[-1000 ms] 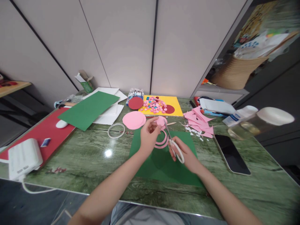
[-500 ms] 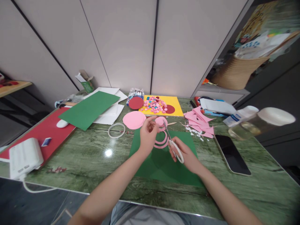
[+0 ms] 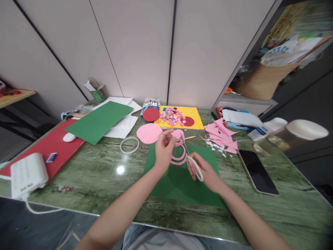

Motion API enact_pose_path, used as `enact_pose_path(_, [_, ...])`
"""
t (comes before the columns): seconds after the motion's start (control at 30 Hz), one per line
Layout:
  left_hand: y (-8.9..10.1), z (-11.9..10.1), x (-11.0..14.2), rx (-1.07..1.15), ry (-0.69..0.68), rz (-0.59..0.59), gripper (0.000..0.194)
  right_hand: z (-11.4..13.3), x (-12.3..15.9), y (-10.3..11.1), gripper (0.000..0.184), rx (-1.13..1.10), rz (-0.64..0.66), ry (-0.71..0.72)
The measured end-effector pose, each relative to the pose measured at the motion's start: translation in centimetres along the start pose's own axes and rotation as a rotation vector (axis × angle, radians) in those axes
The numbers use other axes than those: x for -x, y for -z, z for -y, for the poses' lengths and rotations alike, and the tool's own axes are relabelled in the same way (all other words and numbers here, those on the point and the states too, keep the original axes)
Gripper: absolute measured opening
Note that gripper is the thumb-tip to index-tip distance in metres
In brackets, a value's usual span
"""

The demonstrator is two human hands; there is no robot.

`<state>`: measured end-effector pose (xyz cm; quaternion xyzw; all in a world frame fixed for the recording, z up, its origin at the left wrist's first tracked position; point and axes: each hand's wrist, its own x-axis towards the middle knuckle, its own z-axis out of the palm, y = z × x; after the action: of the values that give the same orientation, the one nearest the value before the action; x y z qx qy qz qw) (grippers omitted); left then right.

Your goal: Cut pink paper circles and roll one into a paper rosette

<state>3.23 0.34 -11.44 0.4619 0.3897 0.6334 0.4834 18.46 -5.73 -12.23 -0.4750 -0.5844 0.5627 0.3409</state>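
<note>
Between the thumb and fingers of my left hand (image 3: 165, 147) is a piece of pink paper (image 3: 178, 134) with a rounded shape. My right hand (image 3: 202, 170) grips white-handled scissors (image 3: 195, 168), and their blades meet the right edge of that paper. From the paper hangs a curled pink strip (image 3: 185, 157), in rings above a green sheet (image 3: 179, 187). To the left of my left hand lie pink paper ovals (image 3: 149, 133). My fingers partly cover the held paper.
A roll of tape (image 3: 129, 145) lies at left, near a power bank (image 3: 28, 175) on red paper. Pom-poms (image 3: 171, 116) sit on a yellow sheet (image 3: 196, 113) behind. Pink scraps (image 3: 221, 135), a phone (image 3: 258, 172) and a bottle (image 3: 288, 137) stand or lie right.
The rounded pink paper has turned a little in my left hand and looks slightly narrower on its right side. The scissors have shifted slightly left; both arms stay nearly in place.
</note>
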Motion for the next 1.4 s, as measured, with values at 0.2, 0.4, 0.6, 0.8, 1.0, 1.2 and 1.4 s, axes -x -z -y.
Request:
enact_pose_path(0.2, [-0.12, 0.0, 0.08, -0.012, -0.005, 0.009, 0.024, 0.06, 0.04, -0.04, 0.022, -0.016, 0.002, 0.003])
enact_pose_path(0.4, [-0.28, 0.1, 0.25, -0.026, 0.001, 0.022, 0.025, -0.02, 0.01, 0.06, 0.025, -0.001, -0.018, 0.022])
enact_pose_path(0.6, [-0.28, -0.07, 0.17, -0.041, 0.005, 0.021, 0.025, -0.12, 0.03, 0.12, 0.025, -0.004, -0.003, 0.014])
enact_pose_path(0.8, [0.02, -0.11, 0.08, -0.061, -0.011, 0.021, 0.025, 0.25, 0.09, 0.05, 0.024, -0.01, 0.018, 0.01])
enact_pose_path(1.0, [0.16, -0.09, -0.15, -0.071, -0.014, 0.003, 0.023, 0.06, 0.1, 0.07, 0.025, -0.008, 0.015, 0.01])
enact_pose_path(1.2, [0.18, -0.55, -0.13, -0.072, -0.005, -0.024, 0.02, 0.05, 0.13, 0.08, 0.024, -0.011, 0.028, 0.005])
enact_pose_path(1.4, [0.26, -0.22, -0.24, -0.071, -0.028, -0.032, 0.02, 0.11, 0.09, 0.1, 0.023, -0.001, 0.032, 0.002])
